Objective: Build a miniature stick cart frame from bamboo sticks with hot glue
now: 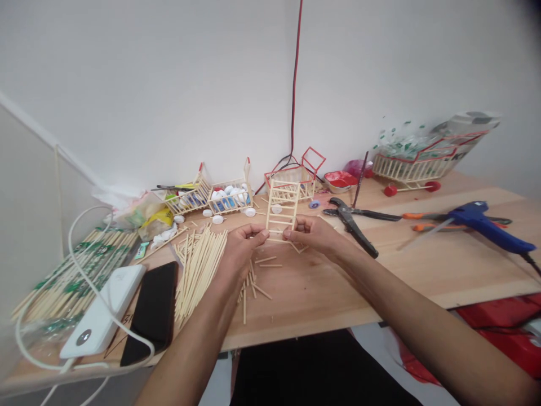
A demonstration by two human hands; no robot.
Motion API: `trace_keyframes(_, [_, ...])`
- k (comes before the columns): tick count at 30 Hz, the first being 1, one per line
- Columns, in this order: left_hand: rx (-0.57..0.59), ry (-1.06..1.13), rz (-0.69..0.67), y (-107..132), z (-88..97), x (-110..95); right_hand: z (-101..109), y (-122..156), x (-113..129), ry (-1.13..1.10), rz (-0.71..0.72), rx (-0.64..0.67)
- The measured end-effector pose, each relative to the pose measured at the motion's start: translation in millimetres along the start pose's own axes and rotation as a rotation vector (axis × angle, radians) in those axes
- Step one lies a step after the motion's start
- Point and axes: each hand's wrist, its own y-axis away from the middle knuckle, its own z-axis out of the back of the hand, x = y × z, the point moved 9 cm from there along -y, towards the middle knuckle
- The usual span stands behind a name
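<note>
Between my two hands stands a small ladder-like frame of wooden sticks (282, 207), with several rungs across it. My left hand (245, 239) pinches its lower left corner between thumb and fingers. At the lower right corner, my right hand (313, 232) grips the frame the same way. Behind it sits a miniature stick cart with a red-painted rim and handle (313, 169), partly hidden by the frame. Short cut sticks (268, 264) lie on the wood below my hands, and a heap of long sticks (200, 270) spreads beside my left forearm.
Pliers (353, 225), a blue glue gun (486, 223) and a dish of red paint (340, 180) lie to the right. A larger cart (414, 169) stands at back right, two small carts (230, 197) at back left. A phone (152, 310) and white power bank (103, 310) lie left.
</note>
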Motion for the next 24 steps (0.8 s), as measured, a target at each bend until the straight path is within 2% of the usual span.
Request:
trace_keyframes(9, [0.143,0.052,0.018,2,-15.7,-10,5,1,-2,-0.025,-0.024,-0.003])
trace_keyframes(14, [0.113,-0.033,-0.006,1,-11.6,-11,4,1,-4,-0.042,-0.056,0.009])
trace_keyframes(24, [0.041,-0.194,-0.165,-2,-1.8,-11,-4,1,-3,-0.04,-0.053,0.023])
